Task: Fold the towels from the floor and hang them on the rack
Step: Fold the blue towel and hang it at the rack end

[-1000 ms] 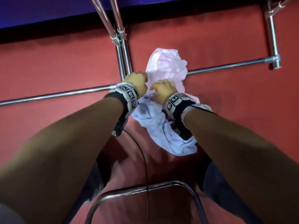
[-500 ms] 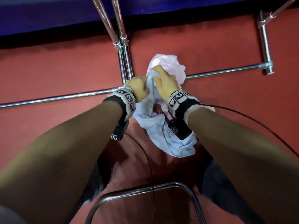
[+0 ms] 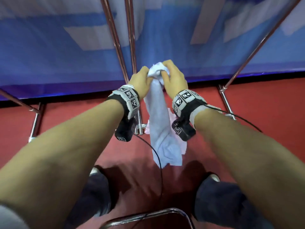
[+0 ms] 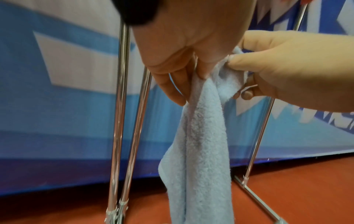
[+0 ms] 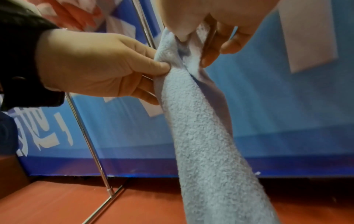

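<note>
The light blue towel point(image 3: 159, 123) has come up off the red floor point(image 3: 257, 113): a second ago it lay bunched low against the rack's bottom rail, and now it hangs as a long twisted rope from both hands, its lower end dangling near the floor. The left hand point(image 3: 141, 83) pinches the top of the cloth between thumb and curled fingers, and the right hand point(image 3: 173, 78) grips the same bunched top edge just beside it, fingers wrapped round the fabric. The two hands are nearly touching, in front of the rack's chrome uprights point(image 3: 122, 52). A pale pink towel point(image 3: 171, 115) shows behind the hanging blue one, low down; whether it rests on the floor or on the rail cannot be told. With the blue towel lifted clear, the pickup looks done, but the cloth is gathered rather than spread, so the person probably needs to find two corners and draw the hands apart before any fold can be made. Nothing hangs on the rack in these views.
</note>
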